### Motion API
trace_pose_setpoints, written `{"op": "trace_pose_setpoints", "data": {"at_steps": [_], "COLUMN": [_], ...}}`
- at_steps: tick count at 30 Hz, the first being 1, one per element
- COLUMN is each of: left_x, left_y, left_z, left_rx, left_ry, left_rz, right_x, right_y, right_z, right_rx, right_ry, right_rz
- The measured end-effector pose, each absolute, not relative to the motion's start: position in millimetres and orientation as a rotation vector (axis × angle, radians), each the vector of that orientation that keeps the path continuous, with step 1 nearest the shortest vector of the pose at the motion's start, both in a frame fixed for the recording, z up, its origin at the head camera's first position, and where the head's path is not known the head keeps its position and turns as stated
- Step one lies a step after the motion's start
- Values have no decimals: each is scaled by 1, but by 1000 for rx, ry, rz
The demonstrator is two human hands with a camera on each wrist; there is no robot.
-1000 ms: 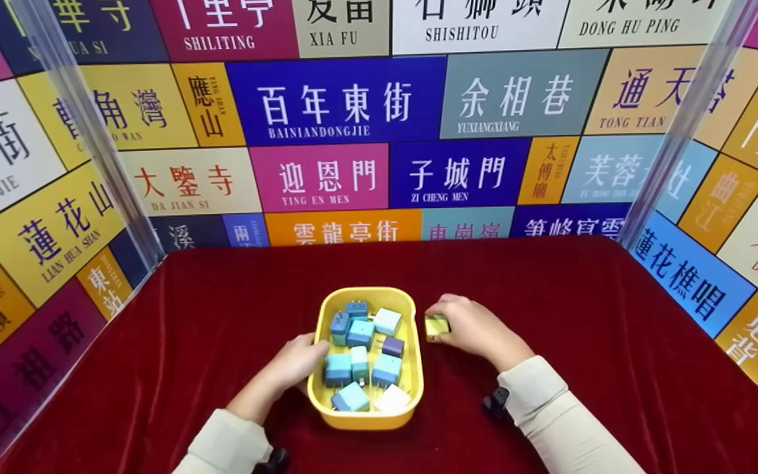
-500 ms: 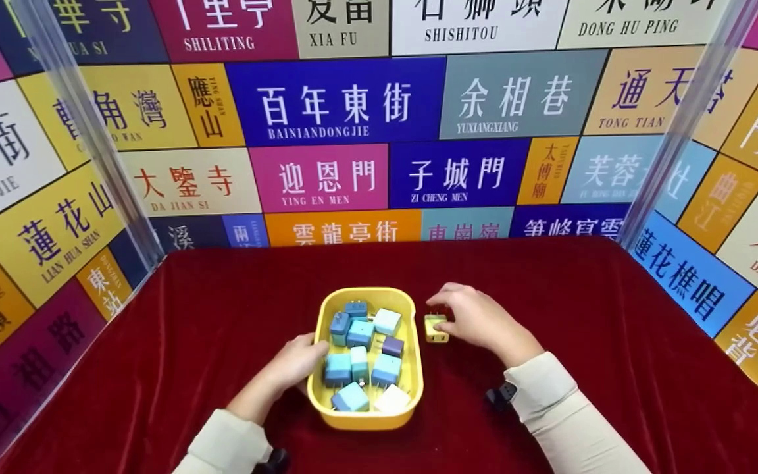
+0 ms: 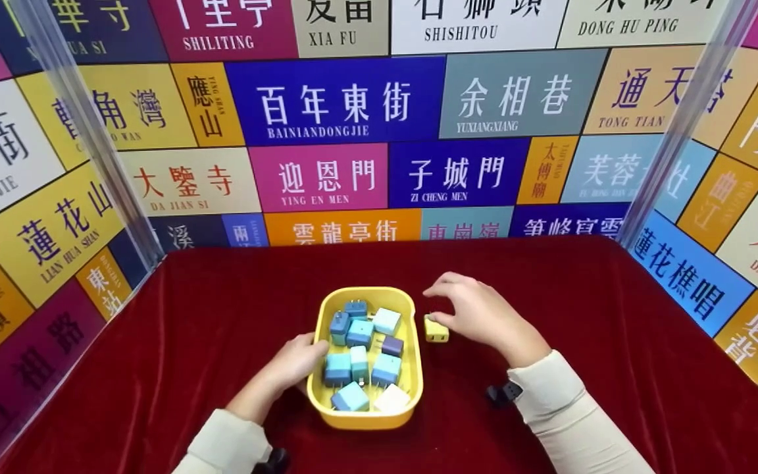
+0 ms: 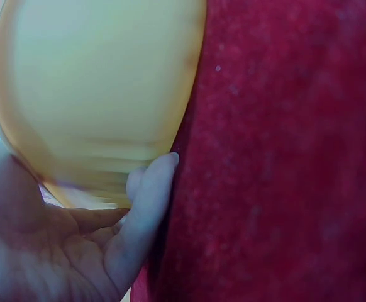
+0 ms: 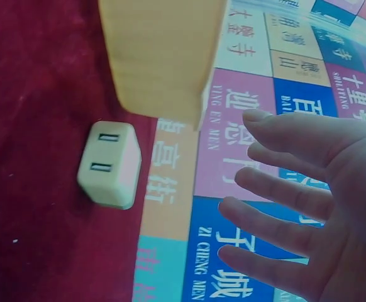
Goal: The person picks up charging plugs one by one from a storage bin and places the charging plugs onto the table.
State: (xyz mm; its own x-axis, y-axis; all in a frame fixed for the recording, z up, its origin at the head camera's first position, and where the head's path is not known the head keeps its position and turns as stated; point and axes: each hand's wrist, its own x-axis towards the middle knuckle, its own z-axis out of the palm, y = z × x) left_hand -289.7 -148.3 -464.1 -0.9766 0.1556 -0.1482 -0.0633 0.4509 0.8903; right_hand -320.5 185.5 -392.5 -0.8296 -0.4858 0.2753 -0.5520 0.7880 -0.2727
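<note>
A yellow box stands on the red cloth, with several blue, teal, white and purple plug chargers lying in it. My left hand grips its left side, thumb at the rim; the left wrist view shows the fingers against the outer wall. Just right of the box sits a small yellow USB charger, its two ports visible in the right wrist view. My right hand hovers beside and above this charger, fingers spread and holding nothing.
Dark red velvet cloth covers the tabletop. Behind and to both sides rise walls of colourful printed signs, with clear plastic posts at the corners.
A second ago my right hand held the yellow charger by the box. It has let go of it on the cloth and lifted slightly away. The left hand and box have stayed put.
</note>
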Motion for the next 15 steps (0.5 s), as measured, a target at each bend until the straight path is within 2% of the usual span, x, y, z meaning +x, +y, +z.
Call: {"op": "trace_pose_setpoints", "data": {"at_steps": [15], "left_x": [-288], "left_y": [-148], "left_z": [-463], "left_rx": [75], "left_ry": [2484], "left_rz": [1547], "right_x": [-294], "right_y": [166], "right_z": [-371], "right_rx": [895], "right_ry": [-2730], "right_rz": [482]}}
